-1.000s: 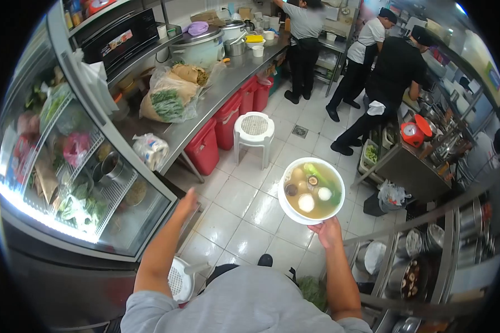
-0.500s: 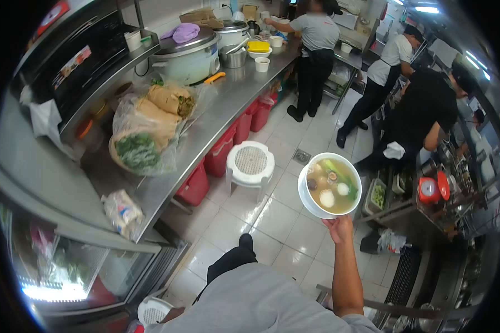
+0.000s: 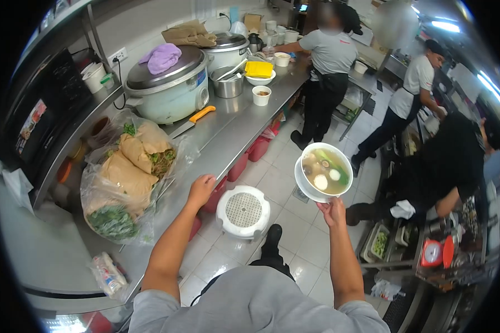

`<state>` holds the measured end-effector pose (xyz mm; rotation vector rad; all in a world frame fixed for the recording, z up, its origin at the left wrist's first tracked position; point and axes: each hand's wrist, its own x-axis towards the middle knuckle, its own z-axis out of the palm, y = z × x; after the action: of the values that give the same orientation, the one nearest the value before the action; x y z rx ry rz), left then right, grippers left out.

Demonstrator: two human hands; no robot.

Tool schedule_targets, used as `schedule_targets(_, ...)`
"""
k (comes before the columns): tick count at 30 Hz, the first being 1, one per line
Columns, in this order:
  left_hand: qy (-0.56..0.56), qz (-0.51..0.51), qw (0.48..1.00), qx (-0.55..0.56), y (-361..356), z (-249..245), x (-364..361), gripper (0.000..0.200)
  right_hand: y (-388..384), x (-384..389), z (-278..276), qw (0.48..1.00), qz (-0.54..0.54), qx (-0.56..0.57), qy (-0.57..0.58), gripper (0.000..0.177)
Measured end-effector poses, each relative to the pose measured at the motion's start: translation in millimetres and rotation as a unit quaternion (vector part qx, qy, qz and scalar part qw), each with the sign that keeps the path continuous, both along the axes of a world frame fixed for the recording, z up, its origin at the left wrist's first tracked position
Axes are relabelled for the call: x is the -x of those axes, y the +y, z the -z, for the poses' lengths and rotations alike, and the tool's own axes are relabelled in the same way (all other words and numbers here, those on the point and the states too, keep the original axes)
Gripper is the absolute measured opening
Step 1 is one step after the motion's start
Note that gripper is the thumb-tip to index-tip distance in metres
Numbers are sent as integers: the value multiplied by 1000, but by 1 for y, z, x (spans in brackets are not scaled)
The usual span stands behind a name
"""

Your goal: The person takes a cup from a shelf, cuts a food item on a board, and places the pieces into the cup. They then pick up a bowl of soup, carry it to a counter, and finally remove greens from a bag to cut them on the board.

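My right hand grips the near edge of a white plate that sits under a white bowl of soup. In the soup are green vegetable pieces, white round pieces and a mushroom-like slice. My left hand is raised at the edge of the steel counter, above and left of a white stool. Its fingers look partly bent, with nothing visible in them.
Wrapped greens in a plastic bag, an orange-handled knife, a large cooker and a small cup stand on the counter. Three people stand at the right and back. A red scale is at the right.
My left arm has come up into view beside the counter. The counter and stool appear closer, and the bowl in my right hand sits slightly higher and further left.
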<state>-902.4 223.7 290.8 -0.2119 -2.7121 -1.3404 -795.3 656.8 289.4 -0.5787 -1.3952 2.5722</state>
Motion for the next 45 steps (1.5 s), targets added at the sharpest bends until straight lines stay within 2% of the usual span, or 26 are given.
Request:
schedule_targets(2,14,-4,1000,2,21,10,30,28,17,50,3,1000,-8,-2,-4,38)
schedule_targets(4,68,-16,994,82,42,22,59,24,41,106,13,999,-46,10,9,37)
schedule_targets(7,41,-60,987,146,68,32,87,25,67,184,30,998,-64,10,20,37)
schedule_targets(14,26,-122,974,190,87,56,134,34,100,347,51,993,-113,21,-9,39)
schedule_targets(16,-4,-108,968,227,95,58,126,43,104,388,62,994,-110,16,4,40)
schedule_targets(17,-58,-92,967,231,95,61,123,62,104,406,65,994,-100,32,4,38)
schedule_targets(18,-62,-98,965,233,97,65,118,62,104,423,67,994,-107,35,1,38)
schedule_targets(20,-90,-73,940,320,104,61,112,81,103,453,69,994,-93,51,13,38)
schedule_targets(21,-99,-65,937,328,104,63,112,93,103,468,70,994,-96,56,15,39)
schedule_targets(23,-105,-68,934,334,107,60,114,93,105,499,81,994,-100,52,12,40)
schedule_targets(29,-131,-62,929,341,110,50,118,98,106,559,88,996,-76,44,-3,45)
schedule_targets(33,-146,-57,928,338,110,46,119,96,109,588,91,994,-97,43,-10,46)
schedule_targets(39,-158,-60,926,337,111,46,120,95,110,628,93,993,-112,45,-1,40)
schedule_targets(45,-148,-60,926,342,110,48,120,98,102,664,84,998,-59,4,-38,33)
